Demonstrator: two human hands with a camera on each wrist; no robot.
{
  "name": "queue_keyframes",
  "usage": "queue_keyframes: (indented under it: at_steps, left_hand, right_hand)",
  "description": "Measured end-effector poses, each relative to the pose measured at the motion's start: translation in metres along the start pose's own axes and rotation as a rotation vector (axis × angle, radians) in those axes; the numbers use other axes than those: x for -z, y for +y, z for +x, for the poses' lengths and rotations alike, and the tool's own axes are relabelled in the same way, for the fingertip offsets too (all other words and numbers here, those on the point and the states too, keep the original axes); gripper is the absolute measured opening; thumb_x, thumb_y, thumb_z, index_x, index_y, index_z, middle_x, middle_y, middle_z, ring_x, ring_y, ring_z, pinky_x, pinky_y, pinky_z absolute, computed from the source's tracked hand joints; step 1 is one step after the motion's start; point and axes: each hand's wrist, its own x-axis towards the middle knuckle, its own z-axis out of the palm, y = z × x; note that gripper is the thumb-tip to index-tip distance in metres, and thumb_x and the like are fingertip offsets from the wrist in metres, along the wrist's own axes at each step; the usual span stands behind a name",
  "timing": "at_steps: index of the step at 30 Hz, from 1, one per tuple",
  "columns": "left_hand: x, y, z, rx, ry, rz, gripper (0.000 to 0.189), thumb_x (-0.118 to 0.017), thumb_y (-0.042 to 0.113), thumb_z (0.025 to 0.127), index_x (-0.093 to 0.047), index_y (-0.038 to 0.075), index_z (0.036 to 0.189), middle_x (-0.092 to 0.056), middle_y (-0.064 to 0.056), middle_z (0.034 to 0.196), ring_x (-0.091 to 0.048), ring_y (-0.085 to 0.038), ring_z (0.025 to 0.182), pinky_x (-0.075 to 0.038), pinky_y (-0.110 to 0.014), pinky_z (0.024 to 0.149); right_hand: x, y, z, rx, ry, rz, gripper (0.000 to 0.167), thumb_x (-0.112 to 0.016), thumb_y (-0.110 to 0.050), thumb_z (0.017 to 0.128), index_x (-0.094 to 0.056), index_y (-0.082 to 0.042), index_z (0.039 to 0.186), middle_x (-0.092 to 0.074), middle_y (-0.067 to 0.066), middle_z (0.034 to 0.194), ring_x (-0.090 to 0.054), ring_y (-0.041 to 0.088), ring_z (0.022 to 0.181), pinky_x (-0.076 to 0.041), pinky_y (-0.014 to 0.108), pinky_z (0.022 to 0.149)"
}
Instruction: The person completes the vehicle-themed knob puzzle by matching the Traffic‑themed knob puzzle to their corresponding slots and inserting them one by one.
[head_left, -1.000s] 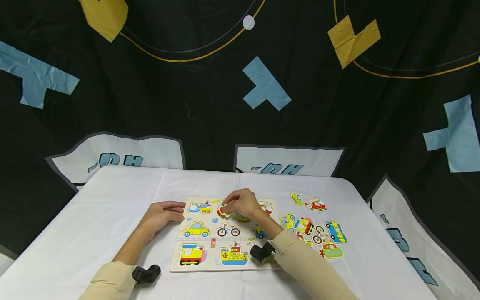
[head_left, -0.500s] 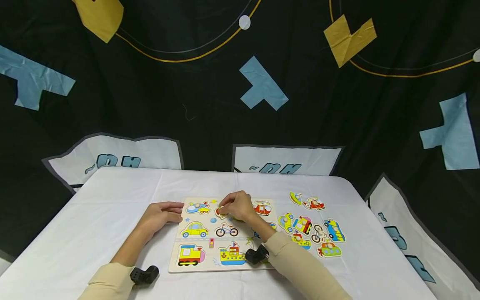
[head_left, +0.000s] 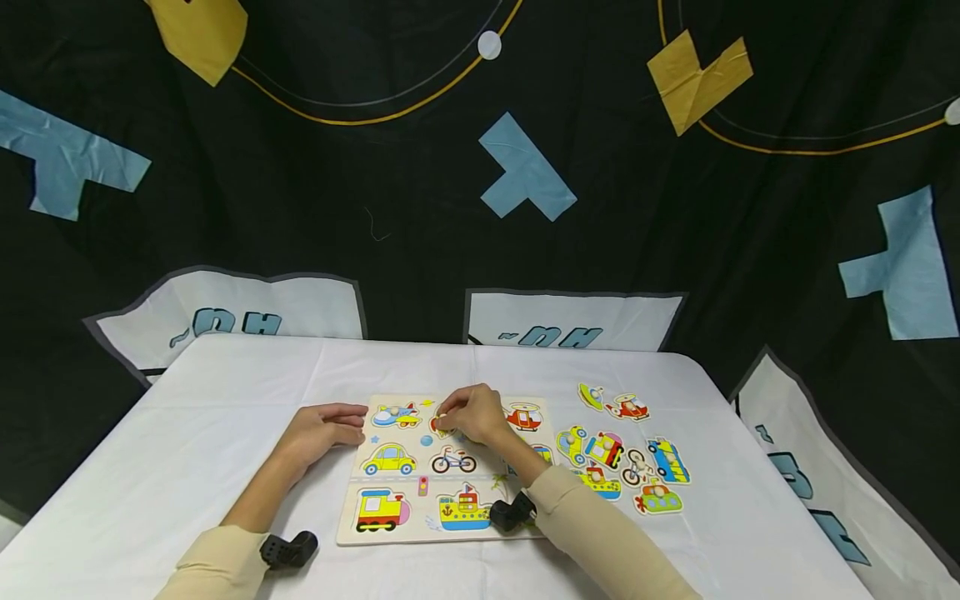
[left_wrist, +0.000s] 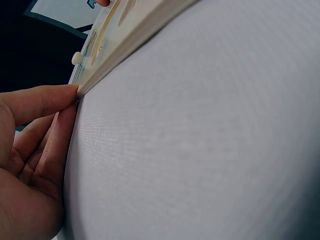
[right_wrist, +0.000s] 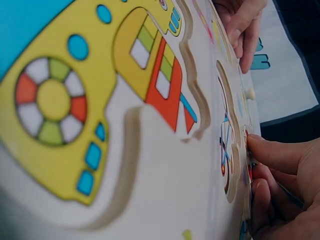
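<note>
A pale wooden puzzle board [head_left: 420, 537] with vehicle pictures lies on the white-covered table. My right hand [head_left: 472, 414] is over its top row and pinches a small, mostly red puzzle piece [head_left: 442, 431] between thumb and fingertips. The fingers hide most of that piece, which sits low at the board in the right wrist view. My left hand [head_left: 318, 433] rests beside the board's left edge, fingertips touching it with the fingers fairly straight. Close to those fingertips is the airplane piece [head_left: 397, 416] in its recess, its knob [left_wrist: 76, 58] standing up in the left wrist view.
Right of the board lie several loose pieces: a flying saucer [head_left: 591, 397], helicopter [head_left: 628, 407], car [head_left: 572, 446], train [head_left: 606, 450], bicycle [head_left: 637, 468], bus [head_left: 669, 461], ship [head_left: 600, 483] and submarine [head_left: 659, 499]. A black curtain [head_left: 420, 192] hangs behind the table.
My right hand has shifted slightly left with the red piece, which now sits lower at its top-row spot. The left hand stays at the board's edge.
</note>
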Motion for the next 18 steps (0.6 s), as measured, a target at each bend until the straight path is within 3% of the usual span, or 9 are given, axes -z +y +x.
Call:
queue_keyframes:
  at_steps: [8, 12, 18]
  left_hand:
    - [-0.002, -0.001, 0.0, 0.008, 0.0, -0.001, 0.051, -0.078, 0.017, 0.081, -0.068, 0.009, 0.131, -0.075, -0.007, 0.116, -0.068, -0.016, 0.102, -0.05, -0.033, 0.09]
    - [-0.002, -0.001, -0.001, 0.009, 0.002, 0.005, 0.051, -0.078, 0.017, 0.081, -0.068, 0.009, 0.131, -0.075, -0.007, 0.115, -0.068, -0.016, 0.102, -0.051, -0.031, 0.088]
    - [-0.001, 0.0, -0.001, 0.004, 0.008, 0.011, 0.051, -0.077, 0.017, 0.082, -0.068, 0.009, 0.132, -0.074, -0.007, 0.115, -0.068, -0.016, 0.102, -0.051, -0.028, 0.085]
  right_hand:
    - [0.001, 0.002, 0.0, -0.008, -0.01, 0.01, 0.015, -0.091, -0.018, 0.072, -0.08, -0.013, 0.08, -0.069, -0.007, 0.065, -0.057, 0.009, 0.067, -0.04, 0.024, 0.065]
    - [0.004, 0.003, 0.0, 0.0, -0.01, 0.028, 0.016, -0.091, -0.018, 0.073, -0.081, -0.012, 0.084, -0.067, -0.007, 0.066, -0.056, 0.01, 0.068, -0.041, 0.025, 0.064]
    - [0.026, 0.002, 0.0, -0.006, 0.024, 0.046, 0.018, -0.089, -0.019, 0.076, -0.081, -0.012, 0.091, -0.069, -0.002, 0.072, -0.059, 0.013, 0.071, -0.044, 0.027, 0.067]
